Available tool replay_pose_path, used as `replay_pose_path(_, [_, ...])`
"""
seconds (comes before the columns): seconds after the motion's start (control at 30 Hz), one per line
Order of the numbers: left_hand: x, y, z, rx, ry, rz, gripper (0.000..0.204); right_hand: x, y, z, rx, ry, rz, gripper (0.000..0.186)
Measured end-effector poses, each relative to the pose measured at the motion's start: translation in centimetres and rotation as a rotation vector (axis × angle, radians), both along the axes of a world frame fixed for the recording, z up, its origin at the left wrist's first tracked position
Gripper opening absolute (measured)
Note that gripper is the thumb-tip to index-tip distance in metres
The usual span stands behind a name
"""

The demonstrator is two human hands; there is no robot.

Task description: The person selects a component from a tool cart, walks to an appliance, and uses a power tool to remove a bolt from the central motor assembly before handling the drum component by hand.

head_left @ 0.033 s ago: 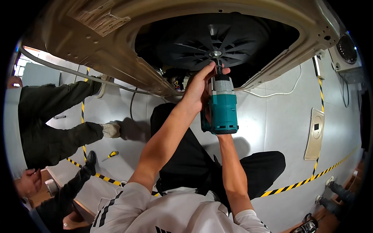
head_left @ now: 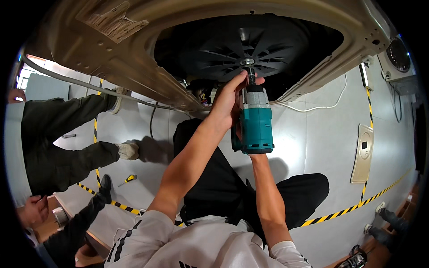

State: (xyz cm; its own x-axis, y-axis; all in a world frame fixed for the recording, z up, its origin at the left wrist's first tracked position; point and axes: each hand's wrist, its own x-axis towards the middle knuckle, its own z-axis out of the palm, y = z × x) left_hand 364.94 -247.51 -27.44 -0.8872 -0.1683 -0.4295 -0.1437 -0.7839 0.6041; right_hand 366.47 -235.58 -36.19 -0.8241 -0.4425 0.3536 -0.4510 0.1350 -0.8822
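Note:
My left hand (head_left: 233, 91) is closed around the front end of a teal and black cordless impact wrench (head_left: 257, 127), its thumb and fingers by the dark socket (head_left: 251, 73). My right hand (head_left: 258, 158) comes up from below to the tool's handle; the wrench's body hides most of its fingers. The socket points at the metal hub (head_left: 247, 61) of a large black spoked wheel (head_left: 279, 47). Whether it touches the hub I cannot make out. Around the wheel is the opening of a tan metal appliance housing (head_left: 147, 78).
A grey hose (head_left: 85, 83) hangs at the left. On the floor lie a yellow-handled screwdriver (head_left: 128, 180), striped tape (head_left: 333, 216) and a beige panel (head_left: 362, 154). One person (head_left: 67, 120) stands at left; another's leg (head_left: 85, 214) extends below. A white cable (head_left: 321, 107) trails right.

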Motion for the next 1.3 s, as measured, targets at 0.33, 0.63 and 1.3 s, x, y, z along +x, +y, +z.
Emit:
replay_pose_path(0.33, [-0.6,-0.5,0.3,-0.043,0.033,0.039,0.031,-0.7,-1.0,0.7,-0.123,-0.158,0.023,0.028])
replay_pose_path(0.63, [-0.7,-0.5,-0.3,-0.088,0.071,0.033,0.031,-1.0,-0.6,0.9,-0.123,-0.181,0.055,0.032])
replay_pose_path(1.3, [4.2,5.2,-2.0,-0.019,-0.033,-0.022,0.06,2.4,4.9,2.7,0.165,0.187,-0.062,0.034])
